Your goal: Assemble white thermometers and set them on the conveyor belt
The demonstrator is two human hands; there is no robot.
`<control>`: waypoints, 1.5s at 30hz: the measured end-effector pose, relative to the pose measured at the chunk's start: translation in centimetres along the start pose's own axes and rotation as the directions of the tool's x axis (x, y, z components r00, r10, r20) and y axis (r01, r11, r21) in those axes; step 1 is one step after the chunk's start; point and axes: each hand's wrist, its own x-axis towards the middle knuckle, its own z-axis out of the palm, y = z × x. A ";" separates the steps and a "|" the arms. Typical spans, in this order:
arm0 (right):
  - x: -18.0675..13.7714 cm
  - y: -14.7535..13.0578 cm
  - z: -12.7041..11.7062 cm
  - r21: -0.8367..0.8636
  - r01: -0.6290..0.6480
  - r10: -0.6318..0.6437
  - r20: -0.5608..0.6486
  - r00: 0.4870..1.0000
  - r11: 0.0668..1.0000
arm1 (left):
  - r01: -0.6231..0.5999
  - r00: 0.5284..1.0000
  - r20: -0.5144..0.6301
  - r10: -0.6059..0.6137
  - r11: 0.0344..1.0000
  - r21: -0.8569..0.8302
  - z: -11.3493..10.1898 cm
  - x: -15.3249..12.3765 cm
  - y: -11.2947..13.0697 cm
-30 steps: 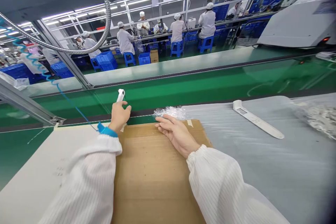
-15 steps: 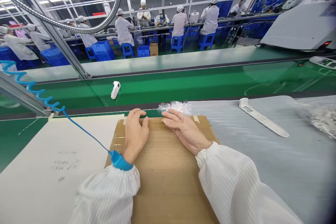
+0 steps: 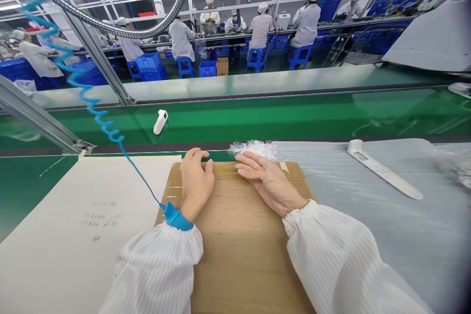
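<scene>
A flat brown cardboard sheet (image 3: 235, 255) lies in front of me, taped at its far corners. On its far left part rests my left hand (image 3: 196, 179), fingers loosely curved and apart from the thumb, holding nothing. A blue wrist strap (image 3: 177, 217) with a coiled cord (image 3: 99, 113) is round that wrist. My right hand (image 3: 270, 181) is over the far right part of the cardboard, its fingers stretched out and nothing in it. Just beyond its fingertips sits a heap of crumpled clear plastic (image 3: 253, 148).
White paper (image 3: 55, 221) with handwriting lies left. On the grey sheet (image 3: 368, 235) at right is a long white plastic part (image 3: 384, 169). A small white device (image 3: 161, 122) sits on the green conveyor belt (image 3: 235, 120). Metal posts (image 3: 91, 44) stand left; several co-workers sit beyond.
The view has shifted slightly, so most things appear a little farther right. The small white device has moved slightly left along the belt. Both hands keep nearly the same pose.
</scene>
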 end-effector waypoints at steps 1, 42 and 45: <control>0.0 0.0 0.0 0.001 0.000 0.000 0.001 1.000 1.000 | 0.000 1.000 0.001 0.000 1.000 -0.002 0.0 0.0 0.0; 0.3 0.2 -0.1 -0.076 0.048 -0.049 -0.017 0.999 0.996 | -0.014 1.000 -0.011 0.014 0.999 -0.044 0.0 -0.2 0.0; 0.2 0.2 -0.1 -0.063 0.033 -0.033 0.000 0.999 0.997 | -0.020 1.000 -0.020 0.019 0.999 -0.050 0.1 -0.2 0.0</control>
